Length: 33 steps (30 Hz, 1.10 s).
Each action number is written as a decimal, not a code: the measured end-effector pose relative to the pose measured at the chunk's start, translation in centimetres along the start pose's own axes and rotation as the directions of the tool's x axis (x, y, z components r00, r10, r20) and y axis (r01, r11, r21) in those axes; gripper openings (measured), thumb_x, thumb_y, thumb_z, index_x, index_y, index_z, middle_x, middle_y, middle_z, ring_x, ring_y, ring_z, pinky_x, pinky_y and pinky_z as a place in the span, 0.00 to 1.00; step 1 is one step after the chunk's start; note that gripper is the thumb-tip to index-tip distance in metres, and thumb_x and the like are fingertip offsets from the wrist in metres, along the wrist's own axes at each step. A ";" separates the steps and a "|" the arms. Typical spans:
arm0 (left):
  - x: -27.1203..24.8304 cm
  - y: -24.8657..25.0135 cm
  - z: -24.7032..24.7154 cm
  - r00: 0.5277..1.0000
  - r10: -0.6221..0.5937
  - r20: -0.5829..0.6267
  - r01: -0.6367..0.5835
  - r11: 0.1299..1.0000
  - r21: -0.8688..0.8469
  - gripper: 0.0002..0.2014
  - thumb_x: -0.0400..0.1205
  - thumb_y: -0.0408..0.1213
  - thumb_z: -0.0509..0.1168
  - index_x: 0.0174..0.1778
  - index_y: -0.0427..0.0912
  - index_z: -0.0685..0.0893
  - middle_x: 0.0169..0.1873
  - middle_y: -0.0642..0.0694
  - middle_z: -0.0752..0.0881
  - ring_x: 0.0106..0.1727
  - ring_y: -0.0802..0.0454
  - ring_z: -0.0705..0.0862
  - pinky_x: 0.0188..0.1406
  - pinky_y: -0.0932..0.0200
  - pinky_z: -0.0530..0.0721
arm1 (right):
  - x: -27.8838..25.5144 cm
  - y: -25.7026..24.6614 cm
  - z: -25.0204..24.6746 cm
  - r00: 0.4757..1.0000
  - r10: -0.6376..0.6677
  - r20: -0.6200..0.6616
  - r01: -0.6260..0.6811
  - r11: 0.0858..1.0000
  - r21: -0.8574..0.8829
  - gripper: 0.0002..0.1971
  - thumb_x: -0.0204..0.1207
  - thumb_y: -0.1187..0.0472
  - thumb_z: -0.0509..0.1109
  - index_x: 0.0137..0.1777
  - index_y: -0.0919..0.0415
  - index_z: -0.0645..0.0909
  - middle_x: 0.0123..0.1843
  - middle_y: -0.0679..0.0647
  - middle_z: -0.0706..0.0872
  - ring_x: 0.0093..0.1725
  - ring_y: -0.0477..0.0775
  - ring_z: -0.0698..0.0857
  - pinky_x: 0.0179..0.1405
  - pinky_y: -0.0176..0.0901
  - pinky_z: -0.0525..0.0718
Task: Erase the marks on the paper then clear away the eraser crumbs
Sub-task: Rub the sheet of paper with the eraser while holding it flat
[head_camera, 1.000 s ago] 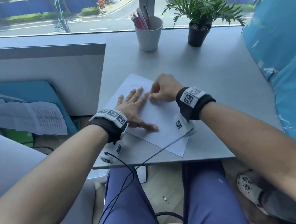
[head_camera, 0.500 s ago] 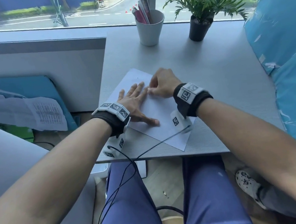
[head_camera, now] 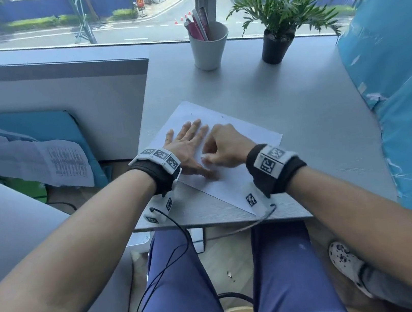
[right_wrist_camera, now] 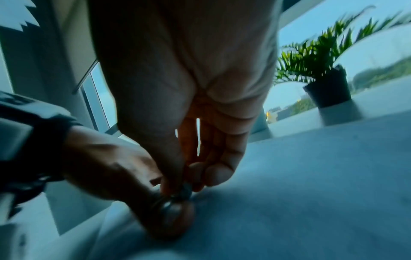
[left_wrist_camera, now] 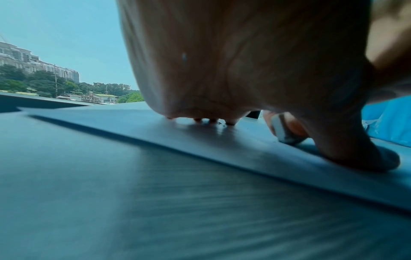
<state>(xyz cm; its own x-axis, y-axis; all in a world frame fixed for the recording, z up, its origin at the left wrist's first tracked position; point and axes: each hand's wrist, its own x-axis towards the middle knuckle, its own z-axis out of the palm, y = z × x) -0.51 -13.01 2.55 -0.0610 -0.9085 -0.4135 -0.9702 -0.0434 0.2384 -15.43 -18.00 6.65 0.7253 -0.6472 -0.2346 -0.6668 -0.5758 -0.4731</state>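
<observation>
Readable writing is scarce: outside the window (head_camera: 23, 49) a roadside sign (head_camera: 139, 0) shows a yellow arch logo on red w/ text too small to read; your wristbands (head_camera: 271, 163) carry b/w square marker codes, no words; the loose printed sheet (head_camera: 65, 163) on the floor at left has rows of print too blurred to read. The paper (head_camera: 247, 136) lies at an angle on the grey wood-grain table (head_camera: 301, 120), near the front edge, its near corner under your right wrist. Your left hand (head_camera: 187, 145) lies flat on the paper, fingers straight & spread, thumb pressed down toward the near side. Your right hand (head_camera: 227, 147) is curled, fingertips pinching a small white eraser (left_wrist_camera: 280, 131) just beside your left thumb; in the left wrist view the eraser touches the sheet. A few tiny dark specks, maybe crumbs or marks, sit by your left fingertips (left_wrist_camera: 230, 122); can't tell which. At the table's far edge stand a white cup (head_camera: 208, 46) w/ pink pens & a ruler-like strip, and to its right a black pot w/ a green plant (head_camera: 276, 25). Blue sheeting (head_camera: 401, 73) covers the right side. Under the table: your blue trousers (head_camera: 182, 293), cables, pale wood floor, & another person's white clog (head_camera: 346, 260).
</observation>
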 end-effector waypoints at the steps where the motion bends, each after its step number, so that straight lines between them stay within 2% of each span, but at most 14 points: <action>1: 0.0 0.0 0.0 1.000 0.001 -0.008 -0.001 1.000 0.004 0.72 0.59 0.81 0.66 0.85 0.50 0.30 0.84 0.51 0.27 0.84 0.51 0.28 0.82 0.34 0.32 | -0.2 0.0 0.2 0.999 -0.005 0.045 0.005 1.000 -0.001 0.12 0.68 0.61 0.76 0.25 0.54 0.82 0.25 0.45 0.82 0.25 0.39 0.77 0.28 0.31 0.71; 2: -0.1 -0.1 0.0 1.000 0.001 -0.012 -0.001 1.000 0.002 0.72 0.59 0.82 0.66 0.85 0.51 0.30 0.84 0.52 0.27 0.84 0.51 0.28 0.82 0.34 0.32 | 0.0 0.1 0.1 0.998 -0.006 0.065 0.007 1.000 -0.011 0.12 0.68 0.60 0.76 0.25 0.54 0.82 0.25 0.45 0.82 0.25 0.39 0.77 0.27 0.30 0.71; 4: 0.1 -0.2 0.0 1.000 0.000 0.000 0.000 1.000 -0.006 0.74 0.54 0.86 0.61 0.85 0.52 0.30 0.83 0.53 0.27 0.84 0.52 0.28 0.82 0.35 0.32 | 1.2 0.3 -0.8 1.000 0.008 -0.019 -0.008 1.000 -0.011 0.12 0.69 0.59 0.76 0.26 0.53 0.82 0.27 0.45 0.83 0.28 0.41 0.78 0.32 0.30 0.72; 6: 0.1 -0.2 0.1 1.000 0.002 0.007 -0.002 1.000 -0.002 0.74 0.52 0.88 0.58 0.85 0.52 0.30 0.83 0.54 0.27 0.84 0.53 0.27 0.82 0.36 0.31 | 2.2 0.9 -1.8 0.983 0.075 -0.166 -0.073 0.997 0.020 0.05 0.70 0.58 0.76 0.35 0.57 0.88 0.36 0.51 0.89 0.38 0.48 0.85 0.41 0.32 0.75; 8: 0.1 -0.3 0.3 1.000 0.005 -0.009 -0.005 1.000 0.009 0.71 0.56 0.86 0.59 0.86 0.54 0.32 0.83 0.54 0.28 0.84 0.54 0.28 0.82 0.38 0.31 | 1.8 1.9 -2.5 0.963 0.128 -0.239 -0.118 0.991 0.056 0.07 0.71 0.57 0.77 0.42 0.60 0.91 0.43 0.53 0.92 0.45 0.50 0.86 0.46 0.32 0.75; 14: 0.0 -1.5 -0.2 0.994 0.035 -0.103 -0.031 0.999 0.043 0.46 0.79 0.74 0.51 0.88 0.56 0.42 0.87 0.53 0.38 0.87 0.55 0.39 0.85 0.43 0.40 | -2.3 6.2 -2.8 0.960 0.251 -0.126 -0.259 0.965 -0.050 0.06 0.71 0.57 0.77 0.45 0.57 0.90 0.46 0.54 0.90 0.52 0.53 0.86 0.53 0.40 0.83; 18: 0.4 -1.6 -2.0 0.982 -0.139 -0.125 0.156 0.977 0.142 0.40 0.87 0.62 0.50 0.88 0.41 0.46 0.87 0.43 0.45 0.88 0.48 0.46 0.85 0.42 0.46 | -2.4 7.3 -2.9 0.972 0.224 -0.068 -0.224 0.975 -0.003 0.07 0.73 0.55 0.76 0.48 0.56 0.89 0.46 0.51 0.82 0.52 0.53 0.81 0.48 0.38 0.74; 20: 0.2 -0.6 -3.0 0.979 -0.159 -0.130 0.186 0.956 0.228 0.37 0.88 0.56 0.51 0.87 0.35 0.50 0.87 0.39 0.50 0.87 0.45 0.50 0.85 0.43 0.46 | -2.1 7.6 -3.2 0.974 0.225 -0.024 -0.225 0.974 0.003 0.06 0.73 0.53 0.76 0.46 0.53 0.89 0.48 0.50 0.81 0.51 0.51 0.79 0.50 0.37 0.72; 22: -0.5 0.6 -3.4 0.990 -0.063 -0.128 0.096 0.959 0.268 0.35 0.89 0.53 0.52 0.87 0.36 0.50 0.87 0.39 0.49 0.87 0.46 0.49 0.85 0.44 0.45 | -1.8 8.0 -3.5 0.973 0.230 0.012 -0.230 0.973 0.017 0.03 0.72 0.52 0.77 0.42 0.49 0.87 0.49 0.49 0.81 0.51 0.51 0.80 0.51 0.38 0.73; 24: -1.6 2.0 -2.8 0.991 0.108 -0.078 -0.082 0.956 0.281 0.35 0.89 0.53 0.51 0.88 0.40 0.47 0.87 0.43 0.44 0.87 0.49 0.44 0.86 0.46 0.43 | -1.6 8.4 -3.6 0.976 0.217 0.030 -0.218 0.976 0.005 0.03 0.72 0.51 0.77 0.42 0.47 0.86 0.48 0.48 0.82 0.51 0.51 0.81 0.51 0.38 0.73; 26: -2.9 3.3 -1.3 0.960 0.279 0.027 -0.274 0.917 0.290 0.37 0.88 0.58 0.49 0.88 0.45 0.42 0.86 0.47 0.39 0.87 0.52 0.39 0.85 0.46 0.39 | -1.5 8.5 -3.6 0.981 0.192 0.035 -0.192 0.981 -0.014 0.03 0.72 0.51 0.77 0.43 0.48 0.87 0.47 0.48 0.82 0.50 0.51 0.81 0.50 0.38 0.74; 28: -4.0 4.2 0.5 0.915 0.380 0.133 -0.403 0.875 0.269 0.40 0.86 0.64 0.48 0.87 0.48 0.39 0.86 0.50 0.36 0.86 0.53 0.36 0.84 0.49 0.35 | -1.6 8.8 -3.7 0.986 0.158 0.048 -0.157 0.987 -0.035 0.04 0.72 0.51 0.77 0.44 0.47 0.87 0.46 0.48 0.83 0.48 0.51 0.82 0.49 0.39 0.76; 31: -4.3 4.2 1.9 0.906 0.391 0.160 -0.418 0.885 0.204 0.41 0.84 0.66 0.48 0.87 0.54 0.37 0.85 0.53 0.34 0.85 0.54 0.32 0.81 0.50 0.32 | -1.9 9.7 -4.3 0.984 0.134 0.119 -0.131 0.991 -0.030 0.04 0.71 0.49 0.78 0.41 0.47 0.87 0.42 0.47 0.87 0.43 0.48 0.84 0.46 0.41 0.81; 33: -3.6 3.0 1.4 0.938 0.321 0.133 -0.343 0.919 0.195 0.40 0.84 0.66 0.46 0.86 0.54 0.36 0.85 0.52 0.32 0.85 0.53 0.31 0.82 0.47 0.32 | -2.1 10.0 -4.7 0.981 0.116 0.155 -0.114 0.993 -0.024 0.04 0.71 0.50 0.78 0.41 0.48 0.87 0.38 0.47 0.86 0.36 0.46 0.82 0.43 0.41 0.81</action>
<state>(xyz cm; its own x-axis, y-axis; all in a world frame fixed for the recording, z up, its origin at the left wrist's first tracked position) -3.59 -9.27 3.51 -0.4001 -0.8106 -0.4277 -0.9165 0.3524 0.1894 -24.41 -24.75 6.40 0.6606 -0.6243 -0.4169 -0.7490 -0.5104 -0.4225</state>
